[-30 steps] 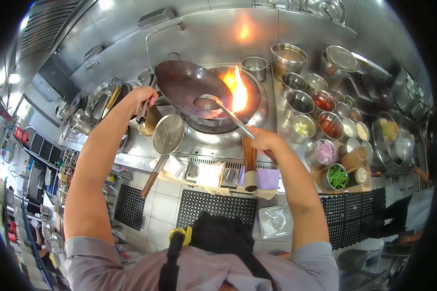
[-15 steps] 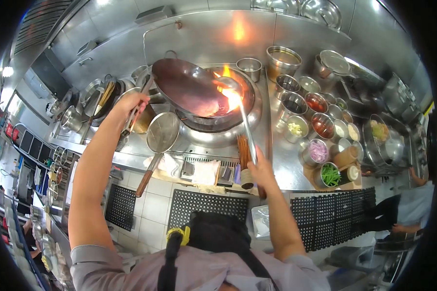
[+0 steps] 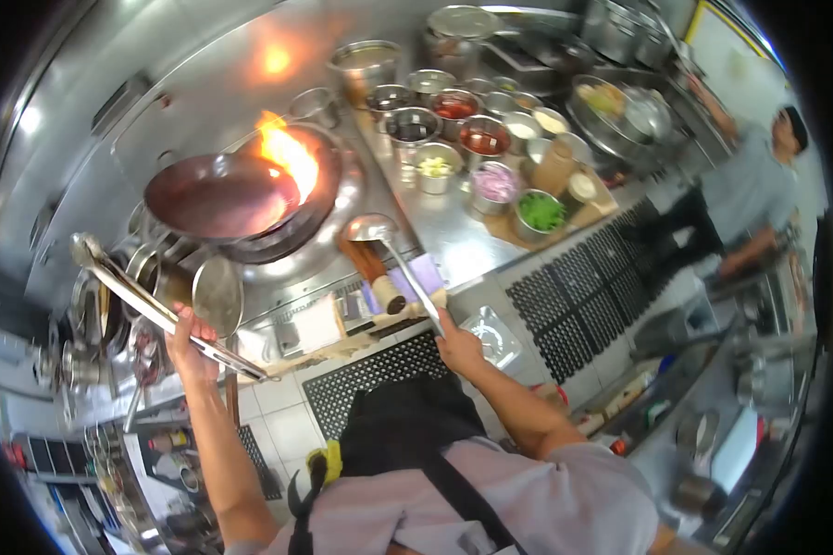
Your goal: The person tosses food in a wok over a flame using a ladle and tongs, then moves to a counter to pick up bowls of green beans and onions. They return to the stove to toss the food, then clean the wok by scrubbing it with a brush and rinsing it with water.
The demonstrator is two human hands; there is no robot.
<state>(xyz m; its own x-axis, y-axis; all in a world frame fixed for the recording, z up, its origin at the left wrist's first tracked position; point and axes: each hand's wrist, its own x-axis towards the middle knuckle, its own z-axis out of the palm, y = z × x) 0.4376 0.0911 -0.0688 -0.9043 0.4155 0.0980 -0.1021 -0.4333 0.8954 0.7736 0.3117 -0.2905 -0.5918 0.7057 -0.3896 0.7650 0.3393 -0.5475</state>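
My left hand (image 3: pixel 192 344) is closed around long metal tongs (image 3: pixel 143 301), which slant up to the left of the stove. My right hand (image 3: pixel 459 348) grips the handle of a steel ladle (image 3: pixel 372 228); its bowl hangs over the counter by the stove's front right. Ahead, a dark wok (image 3: pixel 215 196) sits tilted on the round burner, and neither hand touches it. A tall orange flame (image 3: pixel 289 157) rises at the wok's right rim. Beside my left hand is a round strainer (image 3: pixel 217 289). A bamboo brush (image 3: pixel 372 270) lies just below the ladle bowl.
Several steel pots of ingredients stand right of the burner, among them chopped greens (image 3: pixel 540 211), sliced onion (image 3: pixel 495 182) and red sauce (image 3: pixel 484 136). A co-worker (image 3: pixel 754 180) stands at the far right. Black rubber mats (image 3: pixel 578 296) cover parts of the tiled floor.
The view has turned rightward. My right hand drew the ladle back from the flaming wok to the counter's front. My left hand came away from the wok's edge with the tongs. The flame grew taller.
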